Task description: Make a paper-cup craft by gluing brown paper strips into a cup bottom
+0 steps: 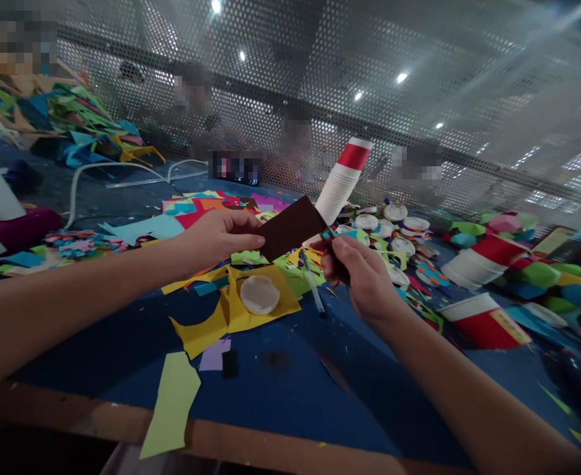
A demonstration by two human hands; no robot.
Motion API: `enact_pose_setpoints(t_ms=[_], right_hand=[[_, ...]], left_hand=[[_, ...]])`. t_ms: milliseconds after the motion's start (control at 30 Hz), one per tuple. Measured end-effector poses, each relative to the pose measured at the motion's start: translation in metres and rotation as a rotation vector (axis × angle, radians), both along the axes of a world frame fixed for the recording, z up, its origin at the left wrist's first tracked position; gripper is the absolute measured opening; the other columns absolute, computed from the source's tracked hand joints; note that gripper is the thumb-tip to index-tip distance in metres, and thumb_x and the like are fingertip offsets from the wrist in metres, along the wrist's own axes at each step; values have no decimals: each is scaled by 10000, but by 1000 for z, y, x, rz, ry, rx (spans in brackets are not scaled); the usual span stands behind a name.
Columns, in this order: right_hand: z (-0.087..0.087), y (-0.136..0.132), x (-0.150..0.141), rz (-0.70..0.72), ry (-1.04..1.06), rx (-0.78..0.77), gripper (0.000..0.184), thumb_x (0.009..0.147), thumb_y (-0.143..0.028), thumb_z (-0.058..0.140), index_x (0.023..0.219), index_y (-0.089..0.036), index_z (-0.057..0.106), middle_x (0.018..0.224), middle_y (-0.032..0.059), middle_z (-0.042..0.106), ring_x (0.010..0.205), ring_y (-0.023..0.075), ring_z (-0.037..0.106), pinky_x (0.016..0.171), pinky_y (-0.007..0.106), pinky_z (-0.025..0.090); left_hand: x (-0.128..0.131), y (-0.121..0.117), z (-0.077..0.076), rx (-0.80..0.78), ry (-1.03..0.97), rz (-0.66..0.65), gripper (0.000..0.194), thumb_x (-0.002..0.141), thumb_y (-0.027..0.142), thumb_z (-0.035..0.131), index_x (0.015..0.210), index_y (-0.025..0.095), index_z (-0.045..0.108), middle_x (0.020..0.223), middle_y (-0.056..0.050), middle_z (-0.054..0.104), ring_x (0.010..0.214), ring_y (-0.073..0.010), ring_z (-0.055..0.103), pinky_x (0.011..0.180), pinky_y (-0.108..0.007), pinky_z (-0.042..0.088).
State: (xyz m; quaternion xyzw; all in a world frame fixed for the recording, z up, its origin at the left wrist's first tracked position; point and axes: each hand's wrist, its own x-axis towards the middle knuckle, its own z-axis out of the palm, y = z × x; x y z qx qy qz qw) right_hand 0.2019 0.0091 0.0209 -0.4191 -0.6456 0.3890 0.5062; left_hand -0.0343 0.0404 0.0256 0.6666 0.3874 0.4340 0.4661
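My left hand [218, 232] pinches the left end of a dark brown piece of paper [293, 229] between thumb and fingers, above the table. My right hand [367, 270] is closed around dark-handled scissors [339, 267], whose blades meet the paper's right edge; how far they are apart I cannot tell. Below the hands, a round white lid [259, 295] rests on a cut yellow sheet [238, 320]. A pen [313, 284] lies between that sheet and my right hand.
A tall leaning stack of paper cups [337, 188] rises behind the paper. Right of it are several round white lids [395, 212] and red-and-white cups [486, 322]. A phone [235, 169] stands at the back. A pale green scrap [171, 399] overhangs the table's front edge [251, 442].
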Motion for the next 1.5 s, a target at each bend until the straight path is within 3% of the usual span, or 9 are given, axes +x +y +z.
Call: enact_pose_setpoints(t_ms=[300, 600, 1267, 1500], right_hand=[[-2, 0, 2, 14, 0, -9, 437, 881, -575, 578, 658, -210, 491, 510, -56, 414, 443, 75, 319, 433, 257, 217], [0, -1, -2, 4, -5, -49, 463, 828, -636, 608, 684, -201, 545, 493, -78, 300, 440, 74, 255, 444, 266, 163], [-4, -3, 0, -4, -77, -34, 486, 824, -643, 609, 640, -215, 473, 501, -74, 335, 454, 76, 265, 454, 265, 180], [-4, -3, -1, -4, -97, -32, 449, 829, -631, 600, 698, -205, 547, 507, -73, 340, 460, 85, 268, 457, 270, 177]], left_hand=[[2, -2, 2, -31, -37, 33, 154, 646, 272, 727, 739, 178, 649, 764, 8, 704, 745, -146, 649, 695, -249, 475], [4, -6, 4, -28, -93, 1, 146, 646, 247, 718, 753, 174, 651, 749, 21, 695, 719, -129, 643, 681, -237, 483], [5, -6, -2, -30, -74, -24, 198, 623, 304, 751, 742, 178, 656, 745, 14, 700, 735, -142, 647, 696, -252, 484], [4, -8, 0, 3, -46, -20, 213, 658, 344, 730, 770, 188, 637, 767, -9, 700, 766, -174, 658, 722, -295, 501]])
